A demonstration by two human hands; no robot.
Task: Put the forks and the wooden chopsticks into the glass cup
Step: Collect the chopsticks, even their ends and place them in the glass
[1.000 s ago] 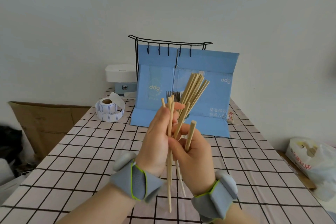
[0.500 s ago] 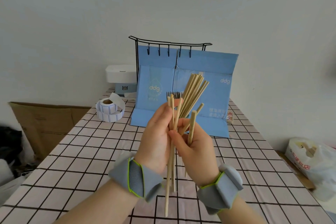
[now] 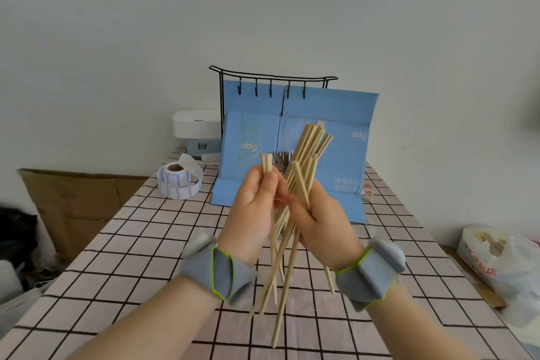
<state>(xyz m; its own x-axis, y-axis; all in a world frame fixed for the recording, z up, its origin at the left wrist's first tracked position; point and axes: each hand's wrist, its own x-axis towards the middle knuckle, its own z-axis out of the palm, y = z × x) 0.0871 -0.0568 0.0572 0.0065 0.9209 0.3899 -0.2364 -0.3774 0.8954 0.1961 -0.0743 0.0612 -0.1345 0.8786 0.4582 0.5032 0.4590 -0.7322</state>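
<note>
Both hands are raised in front of me above the checked table, sharing a loose bundle of wooden chopsticks (image 3: 310, 147). My left hand (image 3: 253, 215) pinches two of them near their upper ends. My right hand (image 3: 325, 225) grips the larger bunch, which fans up to the right and down past my wrists. Behind the hands, several dark fork tines (image 3: 280, 157) stick up. The glass cup is hidden by my hands.
A blue folded cardboard box (image 3: 344, 161) stands at the back with a black wire hook rack (image 3: 271, 79) behind it. A roll of labels (image 3: 178, 181) and a white container (image 3: 196, 126) sit back left. A plastic bag (image 3: 505, 260) lies off the table's right side.
The chopsticks have shifted between my hands: the bunch now leans more into my right hand, and the lower ends splay out further below my wrists.
</note>
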